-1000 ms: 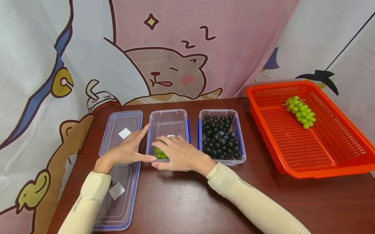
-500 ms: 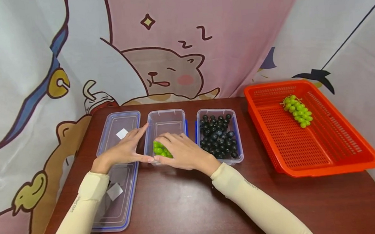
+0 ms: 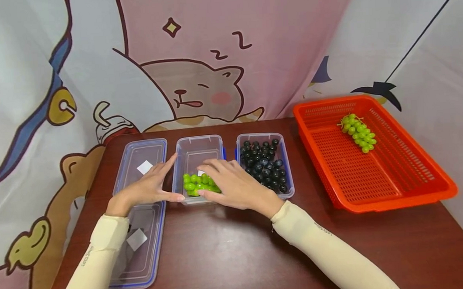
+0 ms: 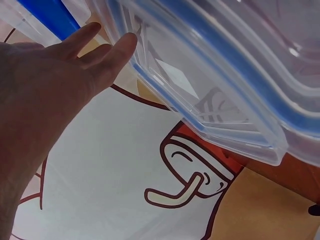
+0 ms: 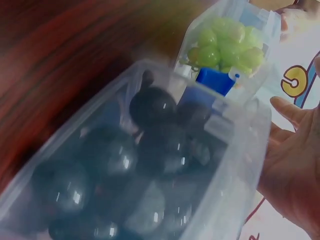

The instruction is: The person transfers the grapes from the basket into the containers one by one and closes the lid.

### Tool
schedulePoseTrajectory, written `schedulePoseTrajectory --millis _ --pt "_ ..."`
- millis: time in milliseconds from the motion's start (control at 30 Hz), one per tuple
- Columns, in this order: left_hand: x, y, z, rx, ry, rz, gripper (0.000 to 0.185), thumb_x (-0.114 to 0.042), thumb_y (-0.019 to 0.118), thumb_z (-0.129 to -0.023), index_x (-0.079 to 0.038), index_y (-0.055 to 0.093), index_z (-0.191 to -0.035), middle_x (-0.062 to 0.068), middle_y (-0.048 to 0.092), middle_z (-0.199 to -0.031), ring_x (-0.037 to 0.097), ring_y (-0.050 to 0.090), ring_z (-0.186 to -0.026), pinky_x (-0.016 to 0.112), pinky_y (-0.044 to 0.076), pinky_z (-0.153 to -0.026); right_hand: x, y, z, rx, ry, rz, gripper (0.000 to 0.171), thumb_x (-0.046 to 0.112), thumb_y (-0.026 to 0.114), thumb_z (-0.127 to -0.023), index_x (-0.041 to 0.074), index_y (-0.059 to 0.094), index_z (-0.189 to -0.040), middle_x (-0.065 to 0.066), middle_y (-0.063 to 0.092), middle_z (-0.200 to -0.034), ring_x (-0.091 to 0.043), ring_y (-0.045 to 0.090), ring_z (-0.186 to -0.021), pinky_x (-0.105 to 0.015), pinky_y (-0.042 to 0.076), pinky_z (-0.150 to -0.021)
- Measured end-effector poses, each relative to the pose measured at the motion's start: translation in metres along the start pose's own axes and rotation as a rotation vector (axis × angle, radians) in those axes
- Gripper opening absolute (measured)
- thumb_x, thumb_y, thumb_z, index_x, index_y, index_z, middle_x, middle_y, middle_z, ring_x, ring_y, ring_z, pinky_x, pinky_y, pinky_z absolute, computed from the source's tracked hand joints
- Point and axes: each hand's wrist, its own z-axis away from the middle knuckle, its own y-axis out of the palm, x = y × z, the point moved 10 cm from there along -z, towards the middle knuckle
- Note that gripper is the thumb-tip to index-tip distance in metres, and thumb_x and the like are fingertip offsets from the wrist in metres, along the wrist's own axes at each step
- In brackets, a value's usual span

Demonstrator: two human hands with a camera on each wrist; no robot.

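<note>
A bunch of green grapes (image 3: 195,185) lies in the near end of a clear plastic container (image 3: 199,156). My right hand (image 3: 235,185) is over the container's near right part, fingers loosely bent beside the grapes and its thumb tip overlapping their near edge. Along the container's left side is my left hand (image 3: 149,188), thumb at the near left corner and fingers stretched toward the far end. Its fingers lie by the container's wall in the left wrist view. The right wrist view shows my right hand (image 5: 297,155) with fingers spread, beyond a container of black grapes (image 5: 160,150).
A second clear container (image 3: 290,178) full of black grapes stands right of the first. Two clear lids with blue seals, a far lid (image 3: 128,171) and a near lid (image 3: 147,264), lie at left. An orange-red basket (image 3: 364,205) at right holds another green bunch (image 3: 358,133).
My right hand has drawn back to the right and loosened, uncovering more of the green grapes. My left hand keeps its place by the container. The head view has swung slightly right.
</note>
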Motion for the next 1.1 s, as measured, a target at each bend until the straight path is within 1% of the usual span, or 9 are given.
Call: schedulePoseTrajectory --millis 167,300,433,567,833,967,1100 --pt "0.0 0.001 0.001 0.006 -0.004 0.011 0.134 -0.059 0.089 -0.087 -0.019 -0.001 -0.177 0.029 0.018 -0.176 0.054 0.018 -0.159 0.079 0.021 -0.119 -0.004 -0.011 0.012 -0.001 0.02 -0.009 0.072 0.065 0.05 -0.11 0.017 0.048 -0.164 -0.01 0.047 -0.164 -0.028 0.046 -0.149 -0.056 0.04 -0.115" --pt "0.001 0.003 0.002 0.013 -0.01 0.01 0.134 -0.061 0.088 -0.087 -0.02 -0.002 -0.177 0.029 0.017 -0.176 0.055 0.018 -0.159 0.079 0.021 -0.119 -0.01 -0.016 0.02 0.007 0.043 -0.022 0.073 0.066 0.05 -0.11 0.017 0.048 -0.164 -0.01 0.048 -0.163 -0.029 0.049 -0.146 -0.057 0.043 -0.112" --pt "0.002 0.003 0.001 0.014 -0.008 0.021 0.134 -0.06 0.088 -0.087 -0.02 -0.003 -0.177 0.028 0.017 -0.177 0.054 0.018 -0.159 0.078 0.02 -0.12 -0.014 -0.02 0.022 -0.003 0.054 -0.031 0.072 0.064 0.053 -0.11 0.016 0.05 -0.163 -0.01 0.05 -0.161 -0.03 0.054 -0.141 -0.058 0.047 -0.11" --pt "0.001 0.002 0.001 0.016 -0.003 0.027 0.134 -0.06 0.088 -0.088 -0.02 -0.003 -0.177 0.026 0.016 -0.177 0.053 0.018 -0.16 0.077 0.02 -0.12 -0.017 -0.023 0.023 -0.007 0.062 -0.035 0.071 0.062 0.056 -0.109 0.015 0.051 -0.162 -0.009 0.05 -0.16 -0.03 0.055 -0.138 -0.059 0.048 -0.109" --pt "0.001 0.003 0.002 0.025 -0.012 0.018 0.134 -0.06 0.088 -0.088 -0.02 -0.004 -0.177 0.026 0.014 -0.178 0.054 0.015 -0.16 0.077 0.018 -0.121 -0.024 -0.036 0.03 -0.033 0.065 0.043 0.079 0.066 0.06 -0.104 0.015 0.049 -0.164 -0.014 0.049 -0.161 -0.034 0.054 -0.139 -0.063 0.043 -0.11" --pt "0.002 0.004 0.002 0.031 -0.026 0.022 0.134 -0.061 0.087 -0.088 -0.022 -0.005 -0.177 0.024 0.013 -0.179 0.054 0.013 -0.16 0.078 0.017 -0.121 -0.031 -0.045 0.034 -0.045 0.086 0.054 0.08 0.066 0.06 -0.104 0.015 0.049 -0.164 -0.013 0.047 -0.163 -0.034 0.052 -0.142 -0.066 0.042 -0.112" --pt "0.002 0.003 0.0 0.023 -0.028 0.02 0.134 -0.061 0.087 -0.088 -0.023 -0.004 -0.177 0.025 0.015 -0.178 0.055 0.015 -0.16 0.08 0.017 -0.12 -0.036 -0.055 0.036 -0.046 0.101 0.052 0.082 0.067 0.06 -0.103 0.015 0.047 -0.166 -0.014 0.044 -0.165 -0.037 0.05 -0.144 -0.068 0.042 -0.113"
